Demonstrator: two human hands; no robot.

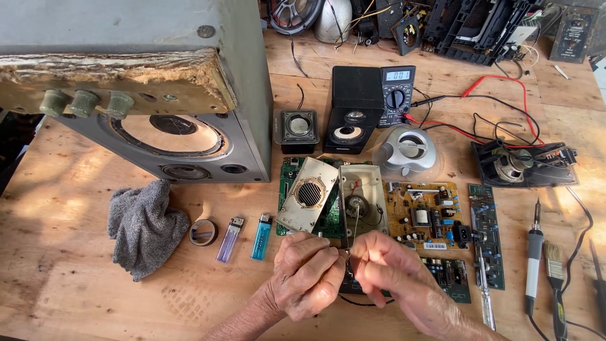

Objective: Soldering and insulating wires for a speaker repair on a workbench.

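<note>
Left hand (307, 278): lower centre, my fingertips pinched together on a thin wire (355, 228).
Right hand (392, 273): beside it, fingertips closed on the same wire.
Small speaker case (360, 197): just above my hands, already opened; grille cover (308, 194) off; wire joint apparently unfinished.
Surface: bare wooden bench (63, 265); lighters, rag left; circuit boards right.
Far: large speaker cabinet (189, 126) upper left, multimeter (397, 91) top centre.

1. Small cream speaker case (361, 199): opened, inner driver exposed, lying just beyond the fingertips.
2. Detached front panel (307, 194): cream, round dark grille, tilted, beyond the left fingers (319, 249).
3. Thin wires (352, 237): running from the case down to the pinching fingertips.
</note>
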